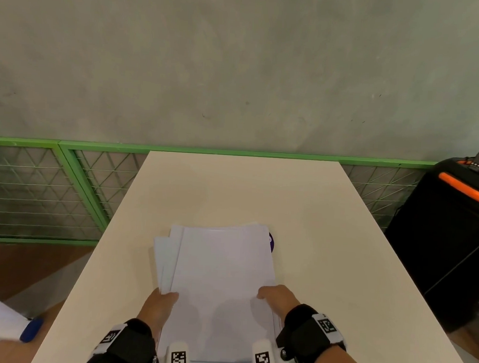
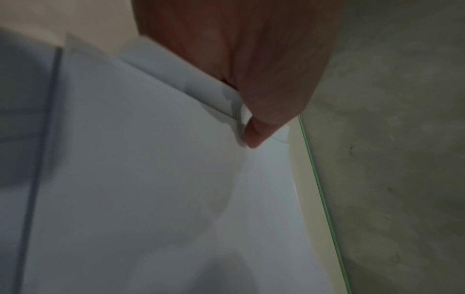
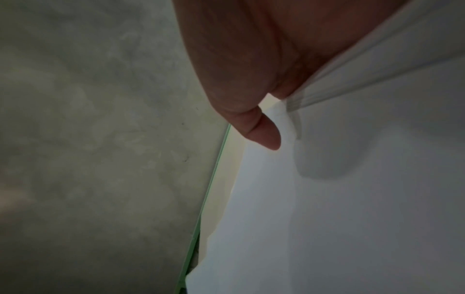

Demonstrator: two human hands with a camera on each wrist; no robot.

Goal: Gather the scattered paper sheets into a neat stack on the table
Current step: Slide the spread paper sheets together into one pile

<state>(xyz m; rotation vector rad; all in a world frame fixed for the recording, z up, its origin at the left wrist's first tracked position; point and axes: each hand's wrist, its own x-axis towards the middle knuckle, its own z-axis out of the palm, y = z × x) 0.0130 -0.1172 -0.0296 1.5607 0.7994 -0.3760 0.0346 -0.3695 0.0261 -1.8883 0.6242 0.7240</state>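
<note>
White sheets (image 1: 222,266) lie mid-table (image 1: 328,213), long axis running away from me. My left hand (image 1: 158,306) and right hand (image 1: 278,297) pinch the near corners; left edges fan out.

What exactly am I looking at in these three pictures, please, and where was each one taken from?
No robot here: a person works bare-handed, wearing cameras. The wide picture comes from a head camera looking down at a beige table. On it lie white paper sheets, gathered but still fanned at the left. The left hand and right hand each grip a near side of the pile. The black wrist straps carry the other two cameras, which look along each hand: left hand, right hand, each thumb on the paper. A black case stands to the right.
</note>
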